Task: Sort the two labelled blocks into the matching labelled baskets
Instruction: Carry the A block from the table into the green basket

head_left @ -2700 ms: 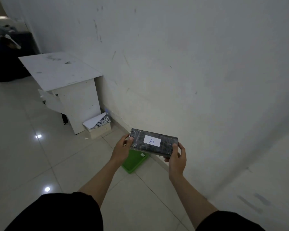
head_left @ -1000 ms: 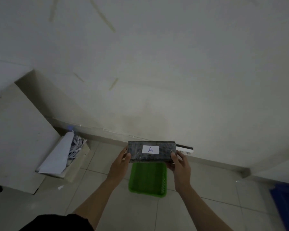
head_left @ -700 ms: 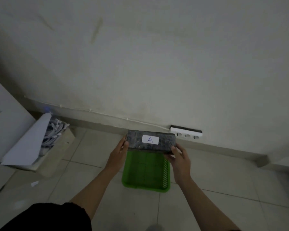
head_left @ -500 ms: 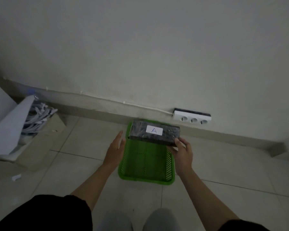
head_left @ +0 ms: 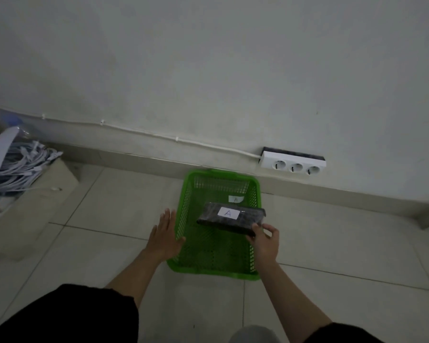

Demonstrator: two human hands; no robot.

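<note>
The right hand's fingers (head_left: 270,230) are clamped on the near right corner of the dark block (head_left: 230,220), thumb on top and the others curled round its edge. The block is held tilted, its left end lower, over the right half of the green basket (head_left: 181,219); whether that end touches the mesh floor cannot be told. A white label marked "A" (head_left: 228,213) faces up on the block. The right hand (head_left: 265,243) sits at about 3 o'clock of the basket's middle, its bare forearm running back toward 5 o'clock to a black sleeve (head_left: 342,334).

The left hand's fingers (head_left: 167,220) are spread apart and straight, holding nothing. The left hand (head_left: 164,240) is flat, palm down, just outside the basket's left wall at 9 o'clock, the thumb lying against or just beside the rim; contact cannot be told. Its forearm leads back toward 7 o'clock to a second black sleeve (head_left: 67,315).

The basket stands on the tiled floor (head_left: 109,201) close to the wall's skirting, with a small tag marked "A" (head_left: 235,199) on its far inner wall at 12 o'clock. A white socket strip (head_left: 292,165) sits on the wall at 1 o'clock. A cardboard box (head_left: 32,201) of white cables (head_left: 20,167) lies well apart at 9 o'clock.
</note>
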